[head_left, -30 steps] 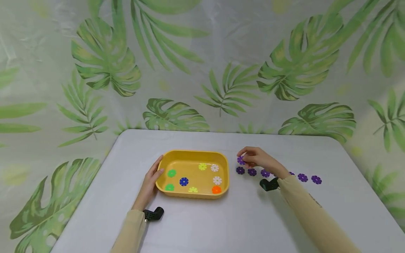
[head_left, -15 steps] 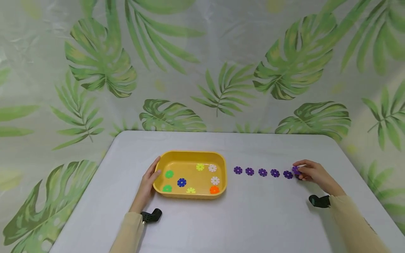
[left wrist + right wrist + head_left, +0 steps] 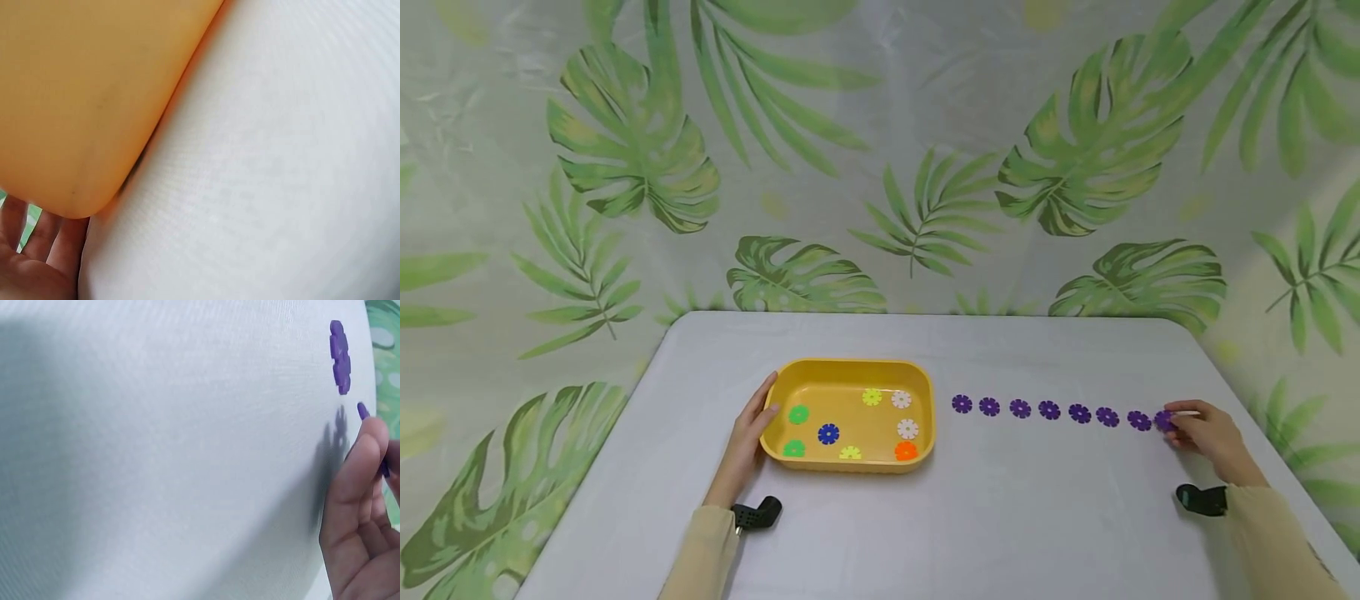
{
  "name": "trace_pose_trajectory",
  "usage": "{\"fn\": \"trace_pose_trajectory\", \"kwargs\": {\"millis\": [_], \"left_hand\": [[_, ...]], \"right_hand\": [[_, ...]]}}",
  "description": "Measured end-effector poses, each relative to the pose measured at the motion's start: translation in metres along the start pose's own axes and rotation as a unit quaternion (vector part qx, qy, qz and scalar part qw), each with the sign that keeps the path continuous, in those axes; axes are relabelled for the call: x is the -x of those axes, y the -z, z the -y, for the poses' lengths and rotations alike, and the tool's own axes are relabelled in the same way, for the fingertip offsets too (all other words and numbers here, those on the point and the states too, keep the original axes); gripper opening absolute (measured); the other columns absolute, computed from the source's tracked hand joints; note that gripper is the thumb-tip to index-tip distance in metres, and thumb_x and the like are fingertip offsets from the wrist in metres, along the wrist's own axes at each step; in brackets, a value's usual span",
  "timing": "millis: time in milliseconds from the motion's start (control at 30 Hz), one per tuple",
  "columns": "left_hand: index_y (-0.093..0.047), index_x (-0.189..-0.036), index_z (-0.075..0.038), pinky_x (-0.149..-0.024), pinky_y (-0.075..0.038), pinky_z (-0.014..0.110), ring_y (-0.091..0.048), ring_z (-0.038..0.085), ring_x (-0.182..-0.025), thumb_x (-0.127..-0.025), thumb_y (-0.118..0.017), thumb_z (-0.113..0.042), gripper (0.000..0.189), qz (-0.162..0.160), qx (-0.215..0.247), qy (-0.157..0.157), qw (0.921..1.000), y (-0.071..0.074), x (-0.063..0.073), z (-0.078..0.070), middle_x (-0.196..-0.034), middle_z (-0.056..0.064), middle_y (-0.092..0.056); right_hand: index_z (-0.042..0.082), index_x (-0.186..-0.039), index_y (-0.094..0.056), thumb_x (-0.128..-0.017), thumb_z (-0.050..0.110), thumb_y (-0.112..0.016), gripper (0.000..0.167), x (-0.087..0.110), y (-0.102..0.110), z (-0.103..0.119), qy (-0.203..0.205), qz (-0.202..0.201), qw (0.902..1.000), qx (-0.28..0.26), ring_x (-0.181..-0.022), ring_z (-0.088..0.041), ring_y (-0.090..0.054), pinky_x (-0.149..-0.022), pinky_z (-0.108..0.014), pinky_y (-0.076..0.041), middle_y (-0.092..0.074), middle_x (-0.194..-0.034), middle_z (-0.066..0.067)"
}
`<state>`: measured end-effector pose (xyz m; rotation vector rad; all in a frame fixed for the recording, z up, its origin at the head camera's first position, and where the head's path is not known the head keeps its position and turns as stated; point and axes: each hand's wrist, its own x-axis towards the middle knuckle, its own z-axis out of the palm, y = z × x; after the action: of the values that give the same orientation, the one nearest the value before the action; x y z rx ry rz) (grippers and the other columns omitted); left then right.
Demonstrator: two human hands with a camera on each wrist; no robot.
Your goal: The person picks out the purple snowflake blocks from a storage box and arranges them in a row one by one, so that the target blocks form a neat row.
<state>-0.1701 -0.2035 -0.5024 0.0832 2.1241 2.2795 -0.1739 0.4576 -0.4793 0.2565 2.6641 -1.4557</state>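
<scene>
My right hand (image 3: 1213, 437) pinches a purple flower-shaped plastic disc (image 3: 1163, 421) between thumb and fingers at the right end of a row. In the right wrist view that disc stands apart from its shadow on the table, its middle covered by the fingers. Beside it lies another purple disc (image 3: 1138, 421), flat on the table. At the left, my left hand (image 3: 747, 442) holds the end of a yellow tray (image 3: 842, 467), thumb at the rim and fingers along the outside. The left wrist view shows those fingers (image 3: 44, 234) against the tray's outer wall.
Several more purple discs (image 3: 1019, 408) form a row right of the tray. Inside the tray lie green, yellow, white, orange and blue discs (image 3: 828, 433). A white-covered table (image 3: 1000, 517) bears everything, with a leaf-patterned sheet (image 3: 910, 167) behind it.
My right hand has moved right along the row and laid down a purple disc at its end, then carried another one beyond it. The left hand keeps its hold on the tray.
</scene>
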Motion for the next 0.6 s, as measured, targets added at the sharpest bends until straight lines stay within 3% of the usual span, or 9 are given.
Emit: {"fn": "trace_pose_trajectory", "kwargs": {"millis": [233,367,500,600], "left_hand": [[-0.030,-0.152,-0.022,-0.110,-0.024,0.019,-0.017,0.011,-0.142,-0.103,-0.043,-0.017,0.050,0.001,0.006,-0.001,1.0000,0.001,-0.001,0.001,-0.156,-0.005,-0.021],[-0.030,-0.152,-0.021,-0.111,-0.022,0.022,-0.017,0.012,-0.142,-0.103,-0.045,-0.018,0.051,-0.002,-0.012,0.002,0.9999,0.003,-0.001,-0.001,-0.157,-0.004,-0.021],[-0.030,-0.151,-0.018,-0.114,-0.020,0.032,-0.017,0.017,-0.142,-0.103,-0.046,-0.020,0.051,-0.001,-0.064,0.005,0.9979,0.007,-0.001,-0.009,-0.156,-0.001,-0.023],[-0.029,-0.152,-0.017,-0.114,-0.019,0.041,-0.020,0.024,-0.142,-0.103,-0.044,-0.020,0.051,-0.003,-0.112,-0.007,0.9936,0.007,-0.002,-0.019,-0.156,0.003,-0.024]], "right_hand": [[-0.023,-0.122,-0.041,-0.098,0.007,-0.040,0.039,0.000,0.003,-0.007,-0.015,-0.041,0.9975,0.055,-0.061,-0.007,-0.061,-0.056,-0.024,-0.055,-0.064,-0.080,-0.006],[-0.020,-0.119,-0.046,-0.095,0.008,-0.041,0.037,-0.001,0.000,-0.004,-0.008,-0.067,0.9938,0.089,-0.059,-0.009,-0.060,-0.053,-0.024,-0.054,-0.065,-0.080,-0.010],[-0.018,-0.118,-0.049,-0.096,0.008,-0.044,0.034,0.000,-0.010,0.007,0.012,-0.089,0.9905,0.104,-0.058,-0.008,-0.059,-0.052,-0.023,-0.053,-0.063,-0.085,-0.018],[-0.015,-0.118,-0.050,-0.096,0.007,-0.045,0.031,0.001,-0.022,0.024,0.055,-0.104,0.9857,0.121,-0.063,-0.016,-0.061,-0.051,-0.023,-0.051,-0.059,-0.092,-0.026]]}}
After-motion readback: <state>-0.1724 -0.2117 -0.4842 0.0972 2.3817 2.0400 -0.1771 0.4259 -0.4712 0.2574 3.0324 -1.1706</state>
